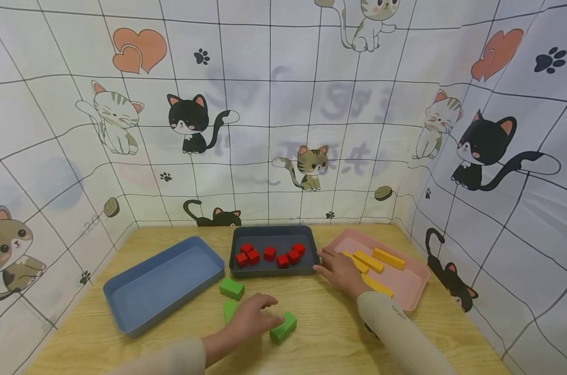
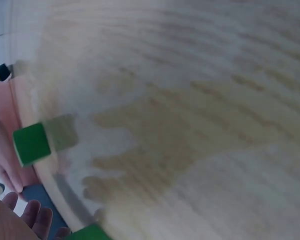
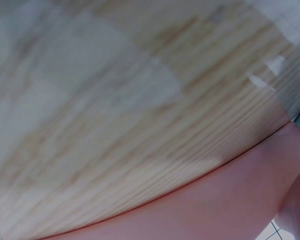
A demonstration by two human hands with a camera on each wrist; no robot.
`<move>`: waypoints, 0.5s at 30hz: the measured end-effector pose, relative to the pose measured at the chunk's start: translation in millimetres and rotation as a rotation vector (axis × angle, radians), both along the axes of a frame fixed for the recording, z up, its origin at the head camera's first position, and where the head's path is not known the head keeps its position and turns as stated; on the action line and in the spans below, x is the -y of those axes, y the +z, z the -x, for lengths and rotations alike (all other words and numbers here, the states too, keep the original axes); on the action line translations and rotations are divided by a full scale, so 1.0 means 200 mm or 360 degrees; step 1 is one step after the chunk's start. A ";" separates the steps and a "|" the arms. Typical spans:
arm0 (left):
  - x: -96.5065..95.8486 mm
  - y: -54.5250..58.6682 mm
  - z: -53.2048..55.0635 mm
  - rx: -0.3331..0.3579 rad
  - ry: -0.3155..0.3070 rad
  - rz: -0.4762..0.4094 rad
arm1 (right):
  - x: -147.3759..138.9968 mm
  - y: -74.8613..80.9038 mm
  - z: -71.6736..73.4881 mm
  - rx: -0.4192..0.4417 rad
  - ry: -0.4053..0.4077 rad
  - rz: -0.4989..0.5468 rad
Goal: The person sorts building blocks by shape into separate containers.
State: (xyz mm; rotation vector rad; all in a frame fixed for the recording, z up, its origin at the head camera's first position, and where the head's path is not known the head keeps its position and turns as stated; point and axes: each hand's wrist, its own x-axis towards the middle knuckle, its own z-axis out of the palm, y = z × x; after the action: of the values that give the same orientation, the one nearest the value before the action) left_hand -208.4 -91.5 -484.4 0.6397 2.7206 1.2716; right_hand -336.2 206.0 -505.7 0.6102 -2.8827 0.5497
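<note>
In the head view my left hand hovers over the table among green blocks, fingers spread and nothing in its grasp. One green block lies by its thumb. Another green block is partly hidden behind the hand, and a third green block sits farther off, near the blue tray. My right hand reaches forward across the pink tray's near-left side, fingertips right at the right end of a dark grey tray. That tray holds several red cubes.
At the right, the pink tray holds several yellow bars, some partly hidden by my right hand. An empty blue tray stands at an angle on the left. Cat-patterned cloth walls off the table's back and sides.
</note>
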 end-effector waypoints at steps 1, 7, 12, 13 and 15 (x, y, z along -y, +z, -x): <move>-0.01 -0.01 -0.01 -0.0011 -0.0009 0.0014 | 0.00 0.00 0.00 -0.0003 -0.0001 0.0000; -0.02 -0.03 -0.03 -0.0009 -0.0033 0.0055 | 0.00 -0.01 0.00 0.0008 0.0000 0.0010; -0.02 -0.04 -0.05 -0.0022 -0.0036 0.0090 | 0.00 -0.01 0.00 0.0011 -0.0009 0.0022; -0.02 -0.05 -0.05 -0.0025 -0.0035 0.0097 | 0.00 -0.01 0.00 0.0014 -0.0011 0.0023; -0.02 -0.05 -0.06 -0.0030 -0.0032 0.0106 | 0.00 -0.01 0.00 0.0018 -0.0014 0.0023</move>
State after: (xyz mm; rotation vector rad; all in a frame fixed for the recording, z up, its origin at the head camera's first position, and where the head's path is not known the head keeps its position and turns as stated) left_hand -197.3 -87.4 -494.2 0.6742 2.7511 1.1713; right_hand -335.9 206.1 -508.1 0.5941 -2.8876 0.5745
